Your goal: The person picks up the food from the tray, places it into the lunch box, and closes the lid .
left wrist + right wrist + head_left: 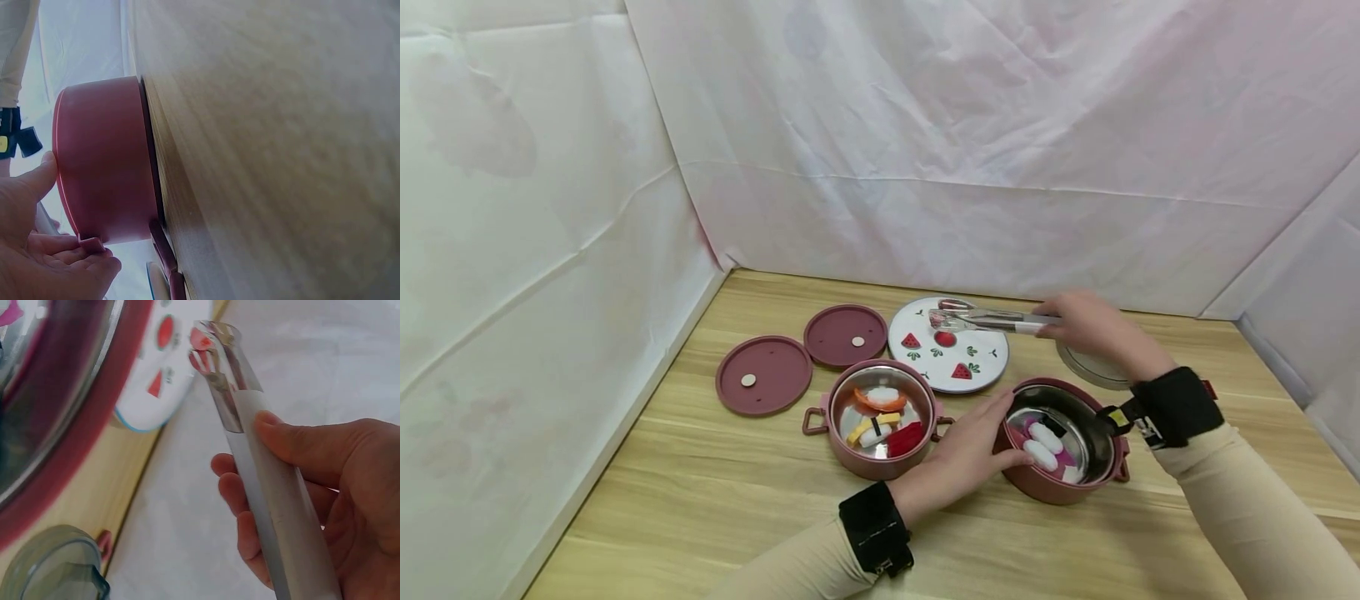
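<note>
Nearest, your left hand (pixel 961 454) grips the right-hand pot (pixel 1037 490) at its left side. Farther out, your right hand (pixel 1086 327) is clamped round the tongs (pixel 1011 319), their long axis running leftward, tips over the white plate (pixel 955 354), beyond and left of that pot.

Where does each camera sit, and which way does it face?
Head: on the head, facing forward and down at the table; left hand, right hand and sleeves show.
Left wrist: on that wrist, facing the right pot from outside; left hand and right sleeve show.
Right wrist: on that wrist, facing along the tongs; right hand shows.
Head and right wrist share the tongs.
</note>
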A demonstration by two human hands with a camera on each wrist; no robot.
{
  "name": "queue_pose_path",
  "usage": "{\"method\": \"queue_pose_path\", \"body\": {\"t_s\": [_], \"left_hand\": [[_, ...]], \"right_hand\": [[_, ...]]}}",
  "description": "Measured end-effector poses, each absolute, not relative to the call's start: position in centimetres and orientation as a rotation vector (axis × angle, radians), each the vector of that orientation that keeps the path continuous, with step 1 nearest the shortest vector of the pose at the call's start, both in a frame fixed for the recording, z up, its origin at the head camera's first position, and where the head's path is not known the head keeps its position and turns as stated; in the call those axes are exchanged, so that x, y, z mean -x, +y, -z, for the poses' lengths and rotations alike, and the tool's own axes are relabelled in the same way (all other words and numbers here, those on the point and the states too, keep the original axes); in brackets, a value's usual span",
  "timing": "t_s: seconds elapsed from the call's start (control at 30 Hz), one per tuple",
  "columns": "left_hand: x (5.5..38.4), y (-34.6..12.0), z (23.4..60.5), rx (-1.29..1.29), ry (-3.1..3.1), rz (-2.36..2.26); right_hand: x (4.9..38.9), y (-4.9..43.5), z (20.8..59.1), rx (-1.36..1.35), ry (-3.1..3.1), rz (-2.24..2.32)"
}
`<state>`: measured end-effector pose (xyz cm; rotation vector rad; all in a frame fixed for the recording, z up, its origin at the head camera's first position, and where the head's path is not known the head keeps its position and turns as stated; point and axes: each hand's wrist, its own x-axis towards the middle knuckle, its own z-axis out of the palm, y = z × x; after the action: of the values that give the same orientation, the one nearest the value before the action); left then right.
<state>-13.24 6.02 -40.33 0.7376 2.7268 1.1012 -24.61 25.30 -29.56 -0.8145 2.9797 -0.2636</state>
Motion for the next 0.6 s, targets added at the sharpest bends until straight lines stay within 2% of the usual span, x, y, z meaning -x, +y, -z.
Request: {"method": "queue_pose_path", "body": {"t_s": [0.3,0.6], "left_hand": [[13.2,6.0,40.2,-0.728,2.719,-1.114],[13.3,6.1,40.3,-0.734,2.737,-1.094]], "right_hand": [[21.6,29.0,26.3,0.779,2.976,0.245],[17.6,33.8,24.3,0.627,3.05,0.067]]}}
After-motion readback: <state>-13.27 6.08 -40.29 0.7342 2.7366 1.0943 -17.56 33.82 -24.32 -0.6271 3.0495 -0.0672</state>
